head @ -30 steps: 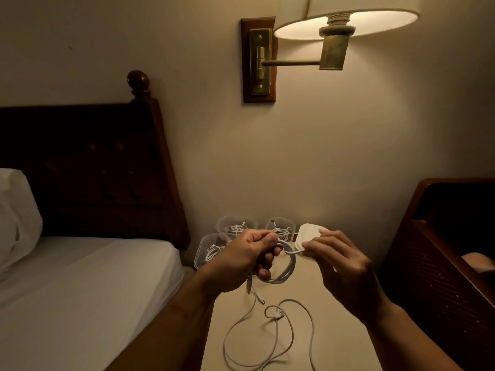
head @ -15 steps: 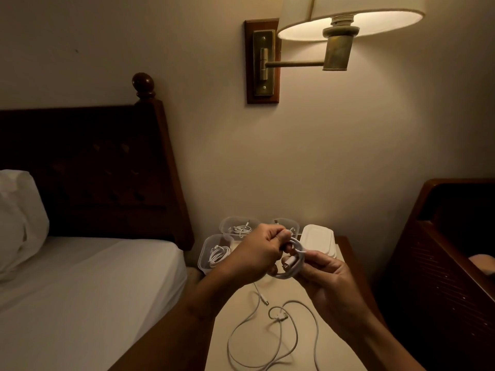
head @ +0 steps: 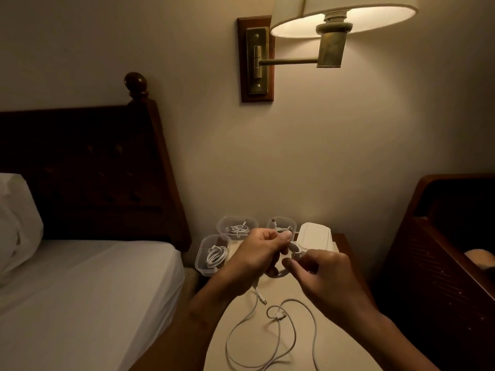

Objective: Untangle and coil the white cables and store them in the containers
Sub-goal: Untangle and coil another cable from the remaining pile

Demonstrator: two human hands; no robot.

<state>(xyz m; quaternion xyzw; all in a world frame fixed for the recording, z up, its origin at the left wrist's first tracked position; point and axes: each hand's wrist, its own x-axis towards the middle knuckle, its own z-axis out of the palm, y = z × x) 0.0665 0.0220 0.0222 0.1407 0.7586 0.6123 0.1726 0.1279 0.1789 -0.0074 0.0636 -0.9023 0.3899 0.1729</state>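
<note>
Gripping a small coil of thin white cable (head: 294, 247) in the left hand (head: 257, 253), with fingers (head: 284, 236) curled round the loops and the thumb pressed on top. Pinching the same coil from the near side with the right hand (head: 325, 279), thumb and forefinger tips (head: 290, 264) closed on a strand, the other right fingers loosely bent with nothing seen in them. Holding both hands close together just above the pale rectangular bedside surface (head: 337, 352), in front of the containers. Trailing from under the left hand down to the surface, a loose run of white cable (head: 278, 333) in wide open loops near the front edge, with a short connector end (head: 264, 302) just below the hands. Cannot tell whether loops and coil belong to one cable. At the back left of the surface, a front clear plastic container (head: 201, 263) with a coiled white cable inside; behind it, against the wall, a rear left clear container (head: 221, 225) and a rear right clear container (head: 291, 223), each also with white cable inside, all three uncovered. Just right of those, a stack of white rounded lids (head: 315, 236), partly behind the hands. Above, a lit brass wall lamp with a cream shade (head: 345, 14). To the left, a bed with a white sheet (head: 80, 290), a white pillow (head: 16, 223) and a dark wooden headboard (head: 93, 170). To the right, dark wooden furniture (head: 442, 236).
</note>
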